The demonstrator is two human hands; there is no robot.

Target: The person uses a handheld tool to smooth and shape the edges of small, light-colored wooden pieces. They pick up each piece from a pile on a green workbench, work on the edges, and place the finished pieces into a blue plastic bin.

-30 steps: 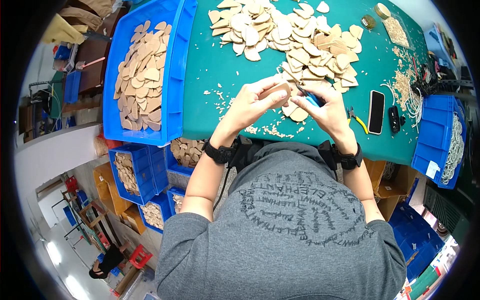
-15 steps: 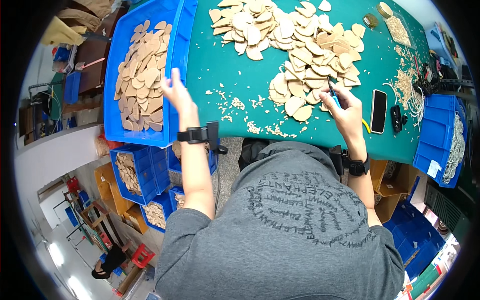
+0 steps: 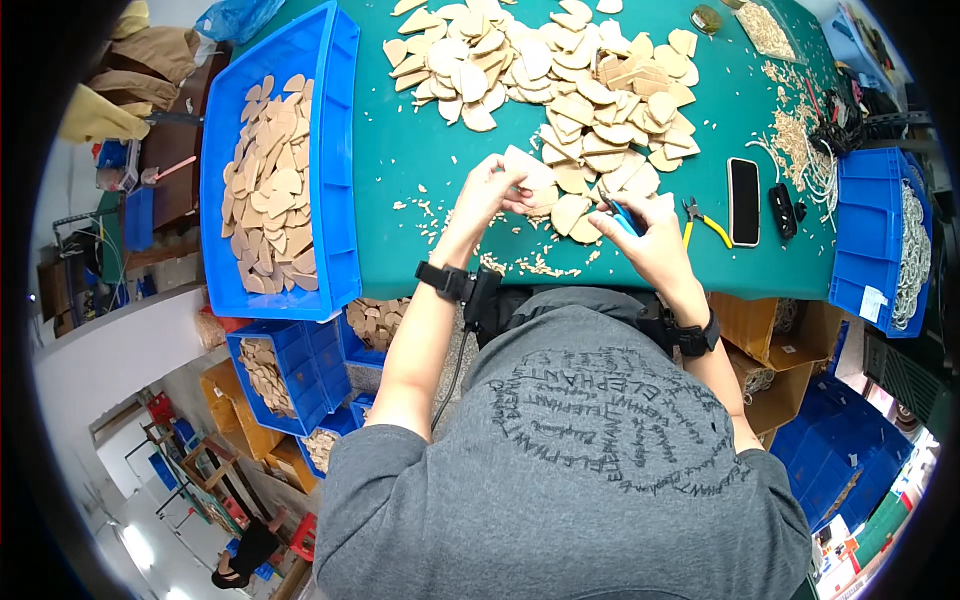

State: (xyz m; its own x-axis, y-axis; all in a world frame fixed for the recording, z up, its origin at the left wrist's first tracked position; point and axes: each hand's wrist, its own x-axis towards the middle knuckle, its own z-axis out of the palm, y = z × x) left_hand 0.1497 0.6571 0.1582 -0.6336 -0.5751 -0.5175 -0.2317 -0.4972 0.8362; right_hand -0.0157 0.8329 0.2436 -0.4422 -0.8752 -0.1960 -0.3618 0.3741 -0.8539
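My left hand point(image 3: 487, 200) pinches a flat, pale wooden piece point(image 3: 530, 168) with one straight edge, at the near side of a big pile of similar pieces point(image 3: 610, 110). Wrapped in my right hand point(image 3: 650, 240) is a slim blue-and-black hand tool point(image 3: 622, 216); its tip is partly hidden, so I cannot tell its exact kind. The two hands are a short way apart over the green table point(image 3: 400, 250). Beside my right hand lie pliers with yellow handles point(image 3: 712, 226).
At the left, a blue bin point(image 3: 338, 180) holds many wooden pieces. A phone point(image 3: 743, 202) and a small black device point(image 3: 783, 210) lie on the right, near a blue bin of pale cord point(image 3: 868, 240). Small wood bits point(image 3: 540, 264) are scattered along the near edge.
My left hand has come from the left bin's rim to the pile and now holds a wooden piece. My right hand has shifted slightly left and nearer me, still with the blue tool.
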